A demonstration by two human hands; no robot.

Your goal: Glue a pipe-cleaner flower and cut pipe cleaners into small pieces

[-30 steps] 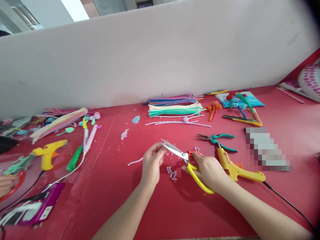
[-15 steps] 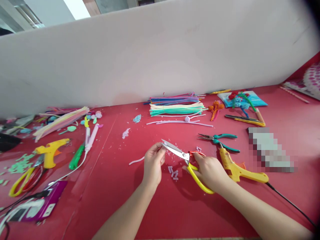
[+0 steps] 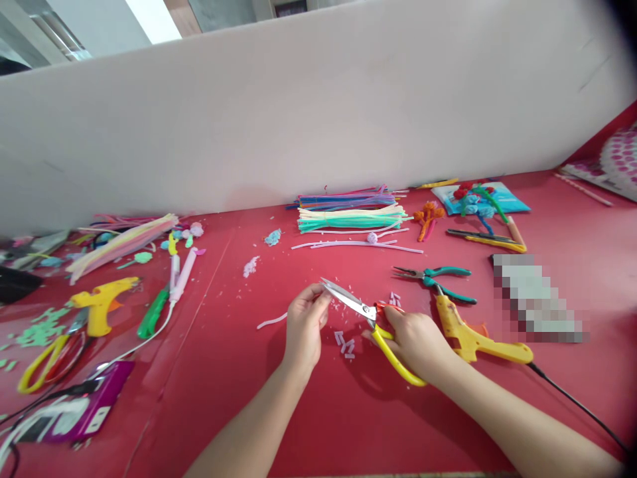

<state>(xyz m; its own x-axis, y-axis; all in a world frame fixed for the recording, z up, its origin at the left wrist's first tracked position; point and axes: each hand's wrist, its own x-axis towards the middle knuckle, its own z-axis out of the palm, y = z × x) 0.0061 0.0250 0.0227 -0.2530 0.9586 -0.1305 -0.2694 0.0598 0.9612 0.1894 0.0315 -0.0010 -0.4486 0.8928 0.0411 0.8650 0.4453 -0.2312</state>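
Note:
My left hand (image 3: 306, 318) pinches a pale lilac pipe cleaner (image 3: 271, 321), whose tail sticks out to the left of the hand. In my right hand (image 3: 415, 342) is a pair of scissors (image 3: 353, 302) with a red and a yellow handle. The blade tips meet the left fingertips, where fingers and blades mostly hide the pipe cleaner's other end. Short cut lilac pieces (image 3: 345, 344) lie on the table just below the blades. More small bits are scattered behind them.
A yellow glue gun (image 3: 470, 335) and green-handled pliers (image 3: 430, 274) lie by my right hand. Pipe cleaner bundles (image 3: 353, 218) sit at the back, before a white panel (image 3: 298, 119). Another glue gun (image 3: 99, 305), scissors (image 3: 44, 362) and cables are on the left.
Both hands keep almost the same place. The scissors' blades look slightly closer together; the pieces on the table lie as before.

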